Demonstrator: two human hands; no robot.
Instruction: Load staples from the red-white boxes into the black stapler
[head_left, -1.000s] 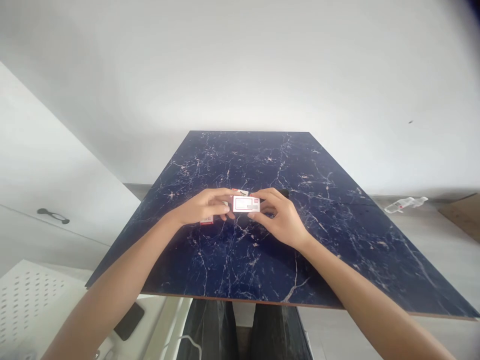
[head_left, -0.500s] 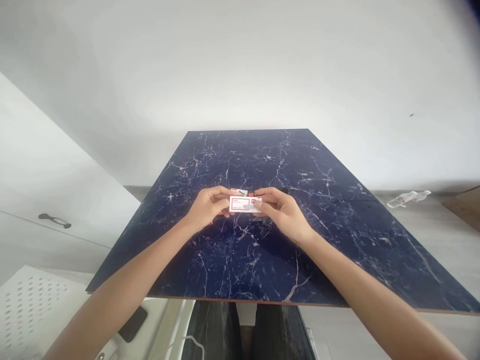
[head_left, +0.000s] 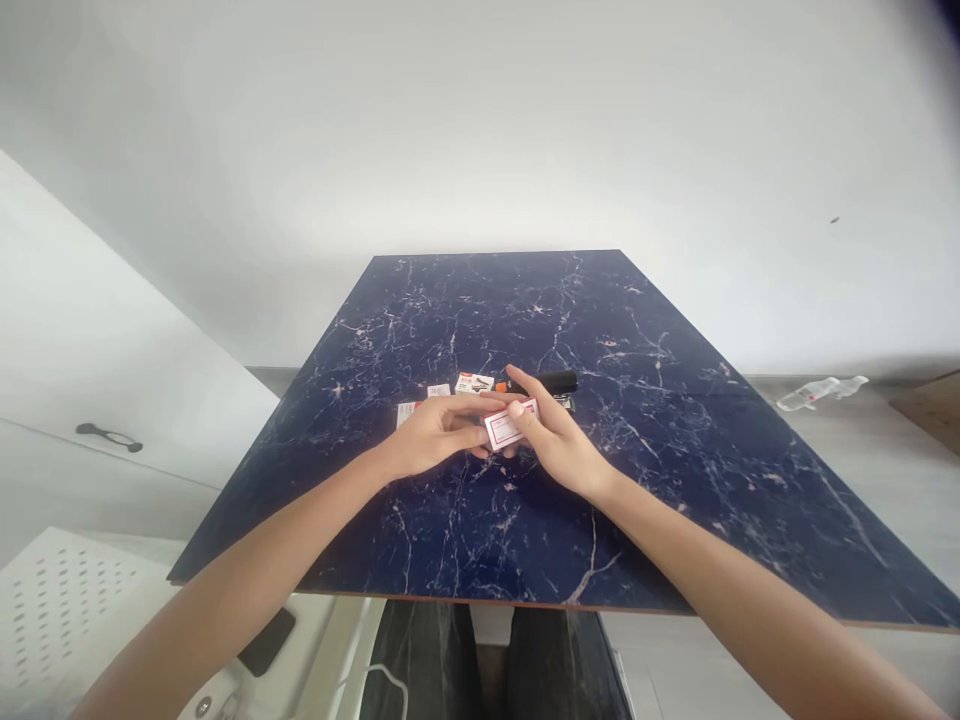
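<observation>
The right hand [head_left: 559,445] is partly closed, pinching a small white box with a red outlined label [head_left: 506,425] between thumb and fingers, the box tilted above the surface. The left hand [head_left: 439,437] reaches in from the other side with its fingers almost straight, their tips at the box's lower edge; whether it grips the box cannot be told. Just beyond the hands lie three more small white-and-red boxes [head_left: 465,383] and a black-and-orange object [head_left: 541,382], too small to identify, all on the dark blue marble-patterned surface [head_left: 600,520].
</observation>
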